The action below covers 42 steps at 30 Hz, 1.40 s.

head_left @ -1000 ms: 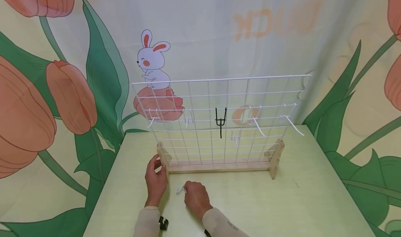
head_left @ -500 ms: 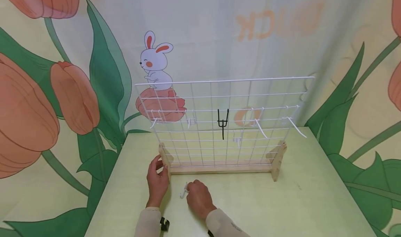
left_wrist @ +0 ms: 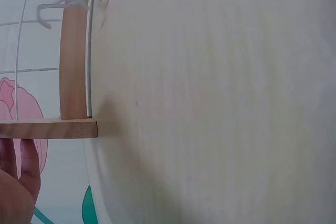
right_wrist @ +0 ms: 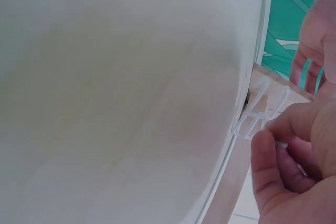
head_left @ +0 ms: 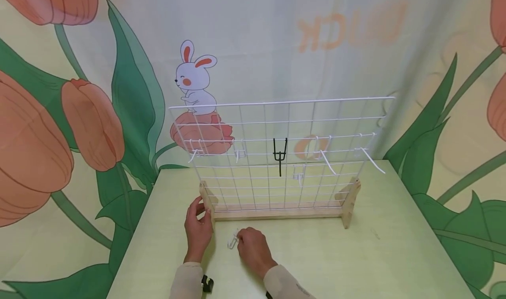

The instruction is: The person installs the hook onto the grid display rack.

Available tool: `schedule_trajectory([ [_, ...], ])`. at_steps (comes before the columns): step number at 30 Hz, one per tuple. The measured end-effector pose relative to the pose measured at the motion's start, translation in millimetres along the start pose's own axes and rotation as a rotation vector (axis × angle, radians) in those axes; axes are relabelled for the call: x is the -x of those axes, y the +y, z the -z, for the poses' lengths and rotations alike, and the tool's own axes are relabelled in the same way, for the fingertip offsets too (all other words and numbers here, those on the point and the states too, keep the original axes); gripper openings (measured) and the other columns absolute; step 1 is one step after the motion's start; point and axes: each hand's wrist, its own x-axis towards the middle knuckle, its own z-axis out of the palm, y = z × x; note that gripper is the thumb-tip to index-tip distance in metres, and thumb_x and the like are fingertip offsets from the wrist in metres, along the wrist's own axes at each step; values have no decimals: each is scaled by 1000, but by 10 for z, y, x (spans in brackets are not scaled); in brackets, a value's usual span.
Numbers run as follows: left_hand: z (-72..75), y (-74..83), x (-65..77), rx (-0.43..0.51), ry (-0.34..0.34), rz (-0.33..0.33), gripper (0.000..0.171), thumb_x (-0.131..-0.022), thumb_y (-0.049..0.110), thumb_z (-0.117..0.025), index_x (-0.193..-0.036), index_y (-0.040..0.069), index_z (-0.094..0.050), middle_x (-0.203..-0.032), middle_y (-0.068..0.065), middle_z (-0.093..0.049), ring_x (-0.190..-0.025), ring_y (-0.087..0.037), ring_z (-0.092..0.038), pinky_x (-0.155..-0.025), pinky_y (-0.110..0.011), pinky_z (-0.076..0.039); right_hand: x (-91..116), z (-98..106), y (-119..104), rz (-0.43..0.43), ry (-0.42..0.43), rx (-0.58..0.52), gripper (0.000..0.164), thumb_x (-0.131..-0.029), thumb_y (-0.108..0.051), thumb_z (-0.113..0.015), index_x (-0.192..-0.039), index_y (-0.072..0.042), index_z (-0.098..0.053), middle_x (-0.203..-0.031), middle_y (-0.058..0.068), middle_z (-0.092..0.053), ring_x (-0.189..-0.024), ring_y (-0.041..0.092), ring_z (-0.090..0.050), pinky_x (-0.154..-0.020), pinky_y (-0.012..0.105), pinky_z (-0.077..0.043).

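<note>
My right hand [head_left: 254,250] pinches a white wire hook [head_left: 232,241] between thumb and fingers, low over the table in front of the rack. In the right wrist view, the hook's [right_wrist: 255,115] two prongs point away from the fingertips. My left hand [head_left: 197,229] touches the outer side of the rack's left wooden foot [head_left: 207,200]. Fairly straight fingers [left_wrist: 30,163] rest against that board in the left wrist view. The white wire grid rack [head_left: 288,102] stands upright on its wooden base [head_left: 276,214].
A black double-pronged hook [head_left: 280,157] hangs mid-grid. Several white hooks also hang there, including a long one [head_left: 373,160] at right and a short one [head_left: 298,177] lower down. The pale table [head_left: 308,259] meets a printed tulip curtain [head_left: 253,40] behind.
My right hand has shifted slightly to the right, and the hook in its fingers has turned so its free end hangs lower. My left hand stays at the wooden foot.
</note>
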Motion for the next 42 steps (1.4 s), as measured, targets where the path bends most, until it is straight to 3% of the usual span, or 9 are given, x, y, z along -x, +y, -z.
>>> schedule_trajectory([
  [6,-3,-9,9,-8,-8,-1,52,-103,2,-65,-151,18,-53,-128,-12,-65,-122,-28,-65,-84,-6,-51,8,73,21,-105,-28,-72,9,-89,-4,-77,-95,-9,-81,-88,0,-77,-82,12,-72,-72,25,-60],
  [11,-4,-2,12,-9,-10,5,52,-104,2,-64,-152,18,-52,-129,-12,-64,-122,-28,-64,-85,-6,-51,0,126,41,-117,30,-111,9,-87,-3,-77,-93,-8,-81,-86,2,-77,-79,12,-72,-69,25,-59],
  [28,-15,-10,21,-37,6,-12,53,-103,2,-65,-151,19,-52,-129,-10,-65,-120,-25,-65,-87,-15,-56,-48,305,117,7,268,-94,13,-82,-3,-86,-90,-10,-80,-81,-2,-76,-70,4,-68,-63,17,-57],
  [42,-20,-44,6,-8,11,-35,52,-102,0,-65,-150,18,-53,-127,-13,-65,-119,-27,-65,-82,-6,-51,-176,614,16,57,323,-152,13,-85,-6,-87,-96,-9,-80,-85,-2,-77,-70,4,-69,-64,13,-56],
])
